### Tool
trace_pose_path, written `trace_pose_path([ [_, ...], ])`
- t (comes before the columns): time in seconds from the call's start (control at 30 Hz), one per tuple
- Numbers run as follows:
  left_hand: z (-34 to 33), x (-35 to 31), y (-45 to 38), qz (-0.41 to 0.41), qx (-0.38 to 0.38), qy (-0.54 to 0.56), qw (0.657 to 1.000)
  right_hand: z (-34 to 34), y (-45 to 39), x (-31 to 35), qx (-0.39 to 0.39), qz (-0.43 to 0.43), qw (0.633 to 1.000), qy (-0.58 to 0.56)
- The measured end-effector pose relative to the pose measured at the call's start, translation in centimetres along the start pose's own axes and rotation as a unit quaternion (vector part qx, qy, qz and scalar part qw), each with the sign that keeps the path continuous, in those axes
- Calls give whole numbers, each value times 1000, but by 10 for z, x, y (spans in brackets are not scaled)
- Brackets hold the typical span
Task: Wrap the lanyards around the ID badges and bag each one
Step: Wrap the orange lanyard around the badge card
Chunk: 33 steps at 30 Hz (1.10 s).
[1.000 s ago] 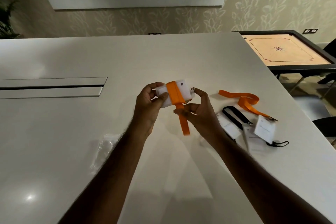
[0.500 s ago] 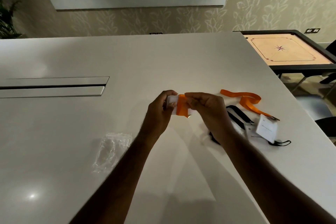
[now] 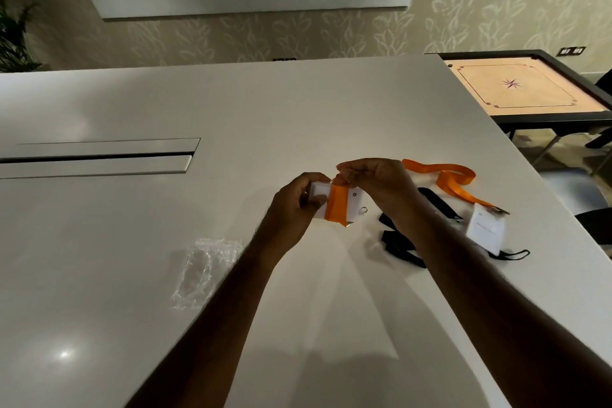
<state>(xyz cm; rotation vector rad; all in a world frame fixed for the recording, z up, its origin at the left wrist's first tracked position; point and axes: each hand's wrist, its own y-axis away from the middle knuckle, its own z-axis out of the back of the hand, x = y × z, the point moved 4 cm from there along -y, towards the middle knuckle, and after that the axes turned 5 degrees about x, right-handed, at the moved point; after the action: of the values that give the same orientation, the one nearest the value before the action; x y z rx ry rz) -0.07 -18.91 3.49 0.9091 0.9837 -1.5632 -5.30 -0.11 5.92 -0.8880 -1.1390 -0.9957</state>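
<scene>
Fingers of the left hand (image 3: 294, 209) pinch the white badge (image 3: 319, 197) by its edge; the right hand (image 3: 374, 182) grips the orange lanyard (image 3: 336, 209) just above. Light, stiff card and slippery ribbon probably need pinning at the wrap.

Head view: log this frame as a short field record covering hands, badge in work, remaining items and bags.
left hand: grips the badge's left end
right hand: pinches the lanyard at the badge's top edge
badge in work: white, orange lanyard wound around it
waiting: loose orange lanyard, black lanyards, white badge
bags: clear plastic bags, lying left of the arms
</scene>
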Motion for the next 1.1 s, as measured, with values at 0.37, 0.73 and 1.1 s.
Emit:
trace_pose_path([
  [0.37, -5, -4, 5, 4, 25, 8, 1000, -1, 6, -11, -15, -4, 999, 39],
  [0.73, -1, -6, 8, 2, 15, 65, 998, -5, 6, -8, -7, -9, 999, 51],
  [1.1, 6, -1, 16, 23, -6, 108, 994, -17, 15, -13, -42, 7, 991, 127],
])
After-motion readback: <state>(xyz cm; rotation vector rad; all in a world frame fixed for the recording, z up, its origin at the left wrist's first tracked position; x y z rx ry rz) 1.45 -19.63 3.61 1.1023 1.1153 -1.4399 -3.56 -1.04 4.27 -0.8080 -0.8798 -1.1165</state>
